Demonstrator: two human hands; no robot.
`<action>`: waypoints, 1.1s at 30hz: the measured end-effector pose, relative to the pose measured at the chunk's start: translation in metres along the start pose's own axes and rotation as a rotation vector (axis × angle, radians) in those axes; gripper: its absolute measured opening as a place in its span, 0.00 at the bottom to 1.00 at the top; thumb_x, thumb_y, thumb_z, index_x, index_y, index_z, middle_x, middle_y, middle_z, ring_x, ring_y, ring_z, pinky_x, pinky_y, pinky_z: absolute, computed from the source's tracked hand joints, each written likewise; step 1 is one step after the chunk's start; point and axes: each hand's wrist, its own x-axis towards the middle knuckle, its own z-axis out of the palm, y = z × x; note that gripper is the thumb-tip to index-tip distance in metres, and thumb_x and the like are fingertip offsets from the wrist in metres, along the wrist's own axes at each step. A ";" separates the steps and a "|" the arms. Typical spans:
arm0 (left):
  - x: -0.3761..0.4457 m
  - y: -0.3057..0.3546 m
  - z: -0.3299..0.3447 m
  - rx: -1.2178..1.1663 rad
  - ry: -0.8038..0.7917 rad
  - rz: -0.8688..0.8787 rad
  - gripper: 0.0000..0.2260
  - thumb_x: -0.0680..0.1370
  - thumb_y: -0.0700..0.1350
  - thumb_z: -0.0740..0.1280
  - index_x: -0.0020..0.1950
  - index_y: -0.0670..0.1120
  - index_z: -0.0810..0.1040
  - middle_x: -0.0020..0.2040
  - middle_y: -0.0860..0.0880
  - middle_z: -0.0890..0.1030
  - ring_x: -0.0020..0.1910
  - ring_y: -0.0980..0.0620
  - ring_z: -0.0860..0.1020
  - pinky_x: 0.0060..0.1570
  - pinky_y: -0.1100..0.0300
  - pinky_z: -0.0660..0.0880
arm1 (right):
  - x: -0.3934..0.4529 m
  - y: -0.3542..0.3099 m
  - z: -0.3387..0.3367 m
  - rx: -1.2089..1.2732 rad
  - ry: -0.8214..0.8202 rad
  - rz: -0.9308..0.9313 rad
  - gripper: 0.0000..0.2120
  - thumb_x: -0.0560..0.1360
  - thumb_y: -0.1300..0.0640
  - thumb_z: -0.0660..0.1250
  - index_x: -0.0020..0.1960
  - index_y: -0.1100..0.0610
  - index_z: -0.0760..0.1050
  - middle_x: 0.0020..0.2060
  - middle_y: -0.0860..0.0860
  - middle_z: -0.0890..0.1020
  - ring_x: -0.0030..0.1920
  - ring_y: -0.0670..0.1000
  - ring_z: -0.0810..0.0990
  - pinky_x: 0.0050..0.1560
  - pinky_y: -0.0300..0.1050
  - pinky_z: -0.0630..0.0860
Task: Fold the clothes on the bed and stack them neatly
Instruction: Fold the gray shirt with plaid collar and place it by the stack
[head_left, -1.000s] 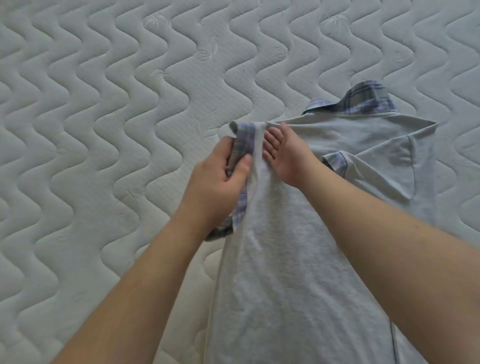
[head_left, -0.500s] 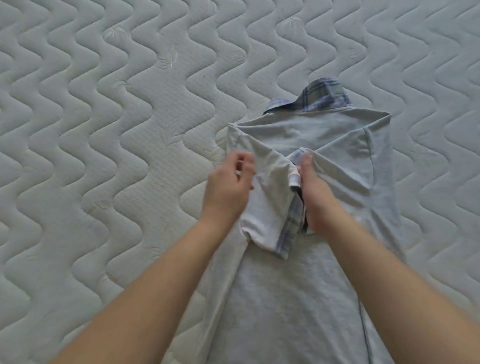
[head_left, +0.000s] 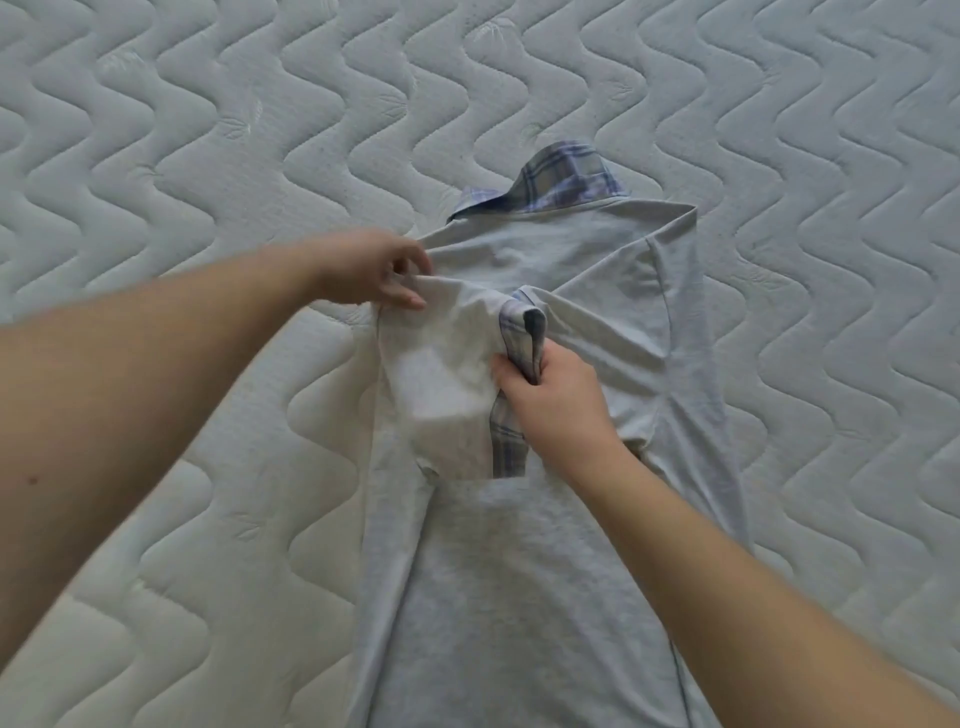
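A light grey shirt (head_left: 519, 571) with a blue plaid collar (head_left: 563, 176) lies lengthwise on the mattress, collar away from me, both sides folded in over the body. The left sleeve (head_left: 441, 374) lies folded across the chest, its plaid cuff (head_left: 519, 338) turned toward the middle. My left hand (head_left: 374, 273) pinches the grey fabric at the shoulder fold on the shirt's left edge. My right hand (head_left: 556, 405) grips the plaid cuff of that sleeve at the centre of the shirt.
The shirt lies on a white quilted mattress (head_left: 208, 156) with a wavy stitch pattern that fills the view on all sides. No other garments show in this view.
The sleeve has been brought over from the shirt's left edge onto the chest. My left hand slid up to the shoulder fold; my right hand now grips the plaid cuff.
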 end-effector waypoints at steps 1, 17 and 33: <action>0.003 -0.002 -0.006 0.067 -0.053 0.021 0.17 0.71 0.55 0.75 0.55 0.49 0.79 0.51 0.49 0.77 0.45 0.48 0.75 0.46 0.58 0.69 | 0.000 -0.003 -0.005 0.028 -0.007 -0.010 0.13 0.78 0.51 0.65 0.38 0.58 0.71 0.32 0.50 0.77 0.35 0.48 0.74 0.35 0.42 0.69; 0.033 -0.002 -0.024 0.261 0.043 -0.081 0.14 0.78 0.59 0.65 0.40 0.50 0.73 0.37 0.51 0.79 0.30 0.52 0.79 0.34 0.57 0.72 | 0.036 0.052 -0.039 -0.215 -0.140 0.153 0.09 0.77 0.45 0.68 0.48 0.50 0.77 0.41 0.44 0.81 0.43 0.46 0.79 0.39 0.41 0.73; 0.032 -0.006 -0.001 -0.033 0.190 -0.089 0.15 0.73 0.58 0.73 0.50 0.49 0.75 0.45 0.49 0.79 0.34 0.49 0.79 0.37 0.58 0.71 | 0.029 0.063 -0.043 -0.084 -0.167 0.196 0.14 0.74 0.45 0.71 0.56 0.51 0.79 0.46 0.47 0.84 0.46 0.51 0.83 0.49 0.53 0.81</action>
